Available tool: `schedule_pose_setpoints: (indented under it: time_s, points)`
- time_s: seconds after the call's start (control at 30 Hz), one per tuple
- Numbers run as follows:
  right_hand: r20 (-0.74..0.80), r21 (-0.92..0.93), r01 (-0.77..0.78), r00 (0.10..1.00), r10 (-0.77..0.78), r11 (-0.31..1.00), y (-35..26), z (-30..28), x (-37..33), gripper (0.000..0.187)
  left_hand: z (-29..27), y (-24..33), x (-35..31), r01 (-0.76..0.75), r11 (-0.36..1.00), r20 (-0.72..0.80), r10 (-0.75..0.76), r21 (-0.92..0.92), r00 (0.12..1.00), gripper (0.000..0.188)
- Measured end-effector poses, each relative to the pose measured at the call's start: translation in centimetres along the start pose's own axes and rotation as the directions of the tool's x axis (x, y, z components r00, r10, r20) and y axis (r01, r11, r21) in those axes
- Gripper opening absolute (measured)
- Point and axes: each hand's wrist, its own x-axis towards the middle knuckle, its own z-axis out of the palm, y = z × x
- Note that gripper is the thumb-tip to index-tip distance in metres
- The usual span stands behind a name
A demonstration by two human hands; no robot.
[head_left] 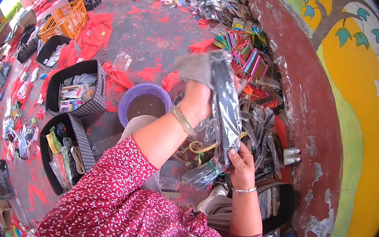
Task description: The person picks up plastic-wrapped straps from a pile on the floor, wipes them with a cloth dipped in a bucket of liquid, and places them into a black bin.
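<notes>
A long black item in clear plastic wrapping is held up at a slant in front of me. My right hand grips its lower end, thumb on top. A grey cloth lies against the upper part of the package, with my left hand closed on it. The cloth and package cover most of the left fingers, and motion blurs that end. Below and to the right, more plastic-wrapped dark packages lie in a heap.
A purple basin of murky water stands left of my arms. Dark bins with mixed goods line the left, an orange crate beyond them. Colourful packaged items lie along the painted wall. A black bin sits by my right forearm.
</notes>
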Motion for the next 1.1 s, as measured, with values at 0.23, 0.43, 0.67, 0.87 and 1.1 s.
schedule_pose_setpoints:
  time_s: [0.23, 0.43, 0.67, 0.87, 1.1]
  points:
    - [-0.140, 0.094, 0.052, 0.989, -0.039, 0.994, -0.5, -0.1, 0.8, 0.028, -0.8, -6.1, -2.1, -0.011, 0.939, 0.176, -0.053, 0.345, 0.983, 0.024]
    - [-0.200, -0.211, 0.178, 0.955, -0.221, 0.961, -1.3, -1.4, 0.2, 0.028, -1.0, -3.8, -0.2, 0.048, 0.970, 0.188, -0.095, 0.240, 0.978, 0.023]
    - [-0.238, -0.369, 0.157, 0.937, -0.256, 0.916, -2.6, -1.3, -0.4, 0.029, 0.2, -1.1, 0.1, 0.024, 0.710, 0.127, -0.158, 0.703, 0.979, 0.008]
    - [-0.202, -0.233, 0.187, 0.951, -0.236, 0.954, -2.9, -1.8, -0.2, 0.024, -1.4, -0.8, 0.6, -0.293, 0.463, 0.407, -0.168, 0.837, 0.898, 0.011]
    - [-0.295, -0.050, 0.230, 0.926, -0.234, 0.972, -4.1, -3.4, -0.8, 0.026, 1.4, 2.3, -0.6, -0.337, 0.353, 0.454, -0.332, 0.873, 0.827, 0.029]
